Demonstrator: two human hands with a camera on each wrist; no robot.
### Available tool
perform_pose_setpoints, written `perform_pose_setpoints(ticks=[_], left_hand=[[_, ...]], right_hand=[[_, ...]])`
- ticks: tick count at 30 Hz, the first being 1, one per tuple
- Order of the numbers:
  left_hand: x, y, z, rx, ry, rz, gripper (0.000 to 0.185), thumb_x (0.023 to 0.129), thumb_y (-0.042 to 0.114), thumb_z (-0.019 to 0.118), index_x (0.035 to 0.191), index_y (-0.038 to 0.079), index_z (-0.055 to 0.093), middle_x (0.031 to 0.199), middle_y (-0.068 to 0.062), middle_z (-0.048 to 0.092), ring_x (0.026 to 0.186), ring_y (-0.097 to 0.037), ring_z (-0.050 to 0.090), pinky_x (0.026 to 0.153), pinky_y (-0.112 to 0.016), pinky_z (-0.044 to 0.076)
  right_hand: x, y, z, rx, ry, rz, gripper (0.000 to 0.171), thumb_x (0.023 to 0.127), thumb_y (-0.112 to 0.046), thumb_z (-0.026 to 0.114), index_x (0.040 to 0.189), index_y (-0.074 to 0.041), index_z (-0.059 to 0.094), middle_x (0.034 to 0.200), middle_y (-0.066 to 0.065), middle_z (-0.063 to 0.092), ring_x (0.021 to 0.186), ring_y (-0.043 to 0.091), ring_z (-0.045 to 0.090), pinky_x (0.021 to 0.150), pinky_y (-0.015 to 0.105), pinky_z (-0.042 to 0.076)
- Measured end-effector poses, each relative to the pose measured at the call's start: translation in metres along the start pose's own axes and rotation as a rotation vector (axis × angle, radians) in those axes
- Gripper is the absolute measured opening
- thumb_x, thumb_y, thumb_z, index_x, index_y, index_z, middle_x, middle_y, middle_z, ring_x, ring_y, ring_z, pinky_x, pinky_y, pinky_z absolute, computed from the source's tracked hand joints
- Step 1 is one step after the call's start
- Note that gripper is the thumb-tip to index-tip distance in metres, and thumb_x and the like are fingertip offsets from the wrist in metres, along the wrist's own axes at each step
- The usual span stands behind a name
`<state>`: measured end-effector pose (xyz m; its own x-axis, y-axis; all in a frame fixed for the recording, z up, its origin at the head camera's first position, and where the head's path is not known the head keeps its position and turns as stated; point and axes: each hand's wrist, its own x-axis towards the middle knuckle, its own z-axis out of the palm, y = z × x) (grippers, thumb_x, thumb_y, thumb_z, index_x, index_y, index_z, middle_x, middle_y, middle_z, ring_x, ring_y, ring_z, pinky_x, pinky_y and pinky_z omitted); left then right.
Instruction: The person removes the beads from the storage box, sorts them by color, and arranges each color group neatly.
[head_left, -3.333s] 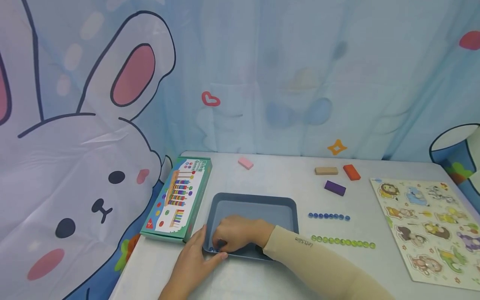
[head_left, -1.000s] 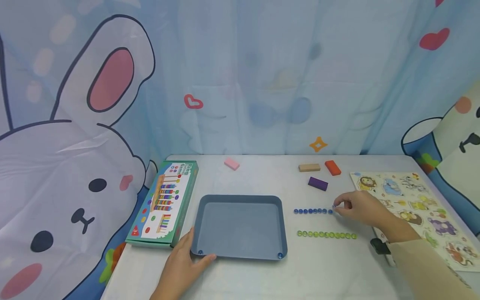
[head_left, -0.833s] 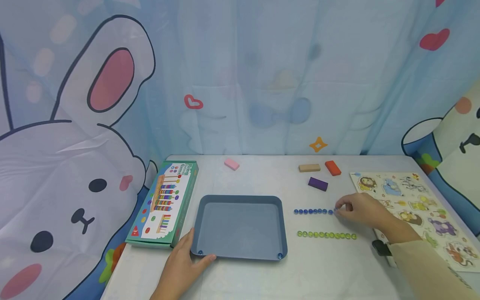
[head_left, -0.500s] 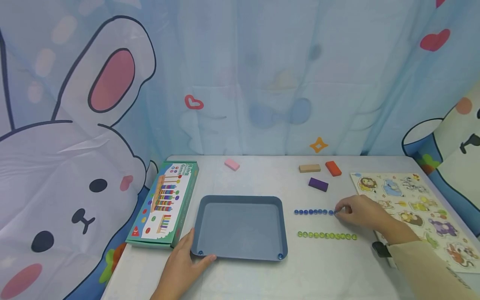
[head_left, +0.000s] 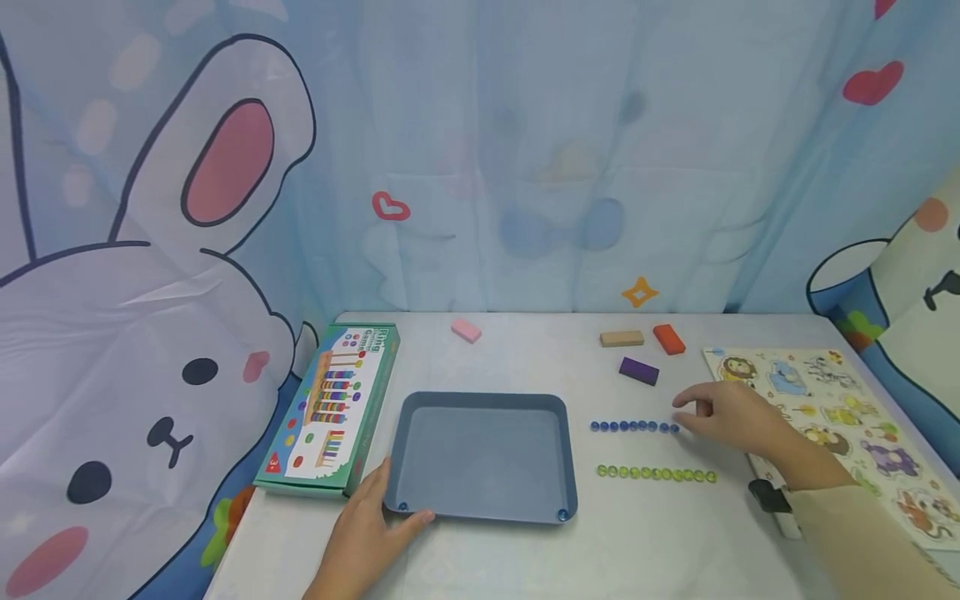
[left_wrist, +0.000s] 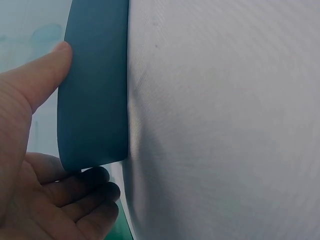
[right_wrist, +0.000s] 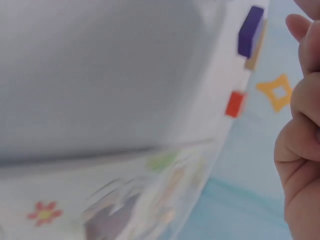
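Observation:
In the head view, my left hand (head_left: 367, 532) holds the near left corner of the blue-grey tray (head_left: 483, 398). Its thumb lies along the near wall and its fingers at the left side; the left wrist view shows the thumb (left_wrist: 52, 62) touching the wall. Two small blue beads (head_left: 563, 515) sit in the tray's near corners. My right hand (head_left: 738, 421) hovers just off the right end of a row of blue beads (head_left: 633, 426), thumb and index finger apart, nothing between them. A row of lime-green beads (head_left: 656, 473) lies nearer me, parallel to the blue one.
A green game box (head_left: 330, 408) lies left of the tray. Behind are a pink block (head_left: 466, 330), a tan block (head_left: 622, 338), an orange-red block (head_left: 669, 339) and a purple block (head_left: 639, 371). An animal puzzle board (head_left: 832, 433) lies under the right forearm. A printed curtain (head_left: 480, 167) backs the table.
My right hand came from inside the tray to the blue row, set a bead at its right end and let it go, its fingertips now spread. My left hand stays at the tray corner.

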<state>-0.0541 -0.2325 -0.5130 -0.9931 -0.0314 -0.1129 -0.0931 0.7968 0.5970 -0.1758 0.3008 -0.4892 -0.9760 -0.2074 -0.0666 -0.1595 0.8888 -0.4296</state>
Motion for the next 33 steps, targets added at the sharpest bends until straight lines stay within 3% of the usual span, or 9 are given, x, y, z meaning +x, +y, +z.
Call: perform_pose_setpoints(ticks=[7,11,15,24,33], left_hand=[[0.001,0.001,-0.001,0.001,0.002,-0.003,0.118,0.078,0.069,0.081,0.162,0.000,0.035,0.163,-0.020,0.045,0.151,-0.040,0.044,0.119,-0.061,0.043],[0.001,0.000,-0.001,-0.003,0.006,0.000,0.117,0.078,0.069,0.082,0.162,0.001,0.035,0.163,-0.019,0.045,0.151,-0.039,0.045,0.119,-0.060,0.043],[0.001,-0.001,0.000,-0.002,0.012,0.006,0.117,0.078,0.068,0.082,0.162,0.001,0.035,0.163,-0.018,0.045,0.151,-0.038,0.045,0.119,-0.060,0.043],[0.001,-0.003,0.002,0.011,0.036,0.044,0.115,0.080,0.067,0.082,0.161,-0.002,0.036,0.162,-0.020,0.046,0.150,-0.038,0.046,0.118,-0.059,0.044],[0.002,-0.004,0.000,0.023,0.032,0.053,0.119,0.078,0.075,0.077,0.162,0.002,0.035,0.163,-0.016,0.046,0.150,-0.036,0.047,0.118,-0.057,0.046]], right_hand=[[0.010,-0.041,-0.004,-0.035,0.102,-0.188,0.022,0.088,-0.026,0.084,0.106,-0.014,0.081,0.063,-0.011,0.051,0.053,0.005,0.041,0.046,0.020,0.032],[0.021,-0.079,-0.003,-0.012,0.102,-0.270,0.019,0.088,-0.026,0.084,0.104,-0.016,0.081,0.063,-0.012,0.050,0.054,0.003,0.042,0.047,0.020,0.034],[0.038,-0.128,0.005,-0.009,0.046,-0.369,0.020,0.090,-0.028,0.084,0.107,-0.019,0.081,0.063,-0.015,0.052,0.056,0.003,0.044,0.049,0.020,0.039],[0.074,-0.235,0.045,0.028,-0.081,-0.736,0.020,0.093,-0.029,0.080,0.109,-0.016,0.082,0.064,-0.016,0.059,0.056,-0.006,0.045,0.054,0.016,0.043],[0.085,-0.295,0.099,-0.036,-0.212,-0.888,0.023,0.094,-0.032,0.079,0.111,-0.018,0.082,0.064,-0.015,0.061,0.055,-0.007,0.046,0.053,0.011,0.039]])
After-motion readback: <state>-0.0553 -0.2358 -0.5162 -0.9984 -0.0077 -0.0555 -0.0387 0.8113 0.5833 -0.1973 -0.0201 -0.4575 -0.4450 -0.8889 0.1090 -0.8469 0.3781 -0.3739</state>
